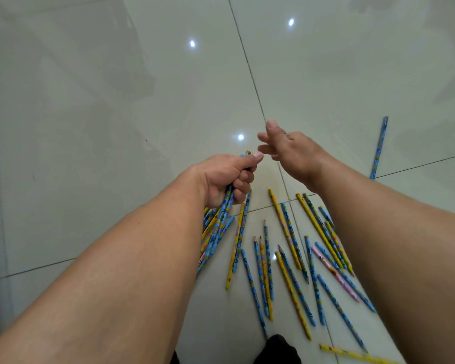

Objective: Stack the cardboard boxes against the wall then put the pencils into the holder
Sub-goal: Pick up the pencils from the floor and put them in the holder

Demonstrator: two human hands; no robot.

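My left hand [227, 178] grips a bundle of blue and yellow pencils [216, 227], whose ends fan out below the fist toward me. My right hand [289, 151] hovers just right of it, fingers relaxed and empty, above the floor. Several loose pencils [286, 258], blue, yellow and one pink, lie scattered on the tiles between my forearms. One blue pencil [378, 148] lies apart at the right. No holder and no cardboard boxes are in view.
The floor is glossy pale tile [116, 114] with dark grout lines and light reflections. A dark shape [279, 350], maybe my clothing, shows at the bottom edge. A yellow pencil [352, 354] lies near the bottom right.
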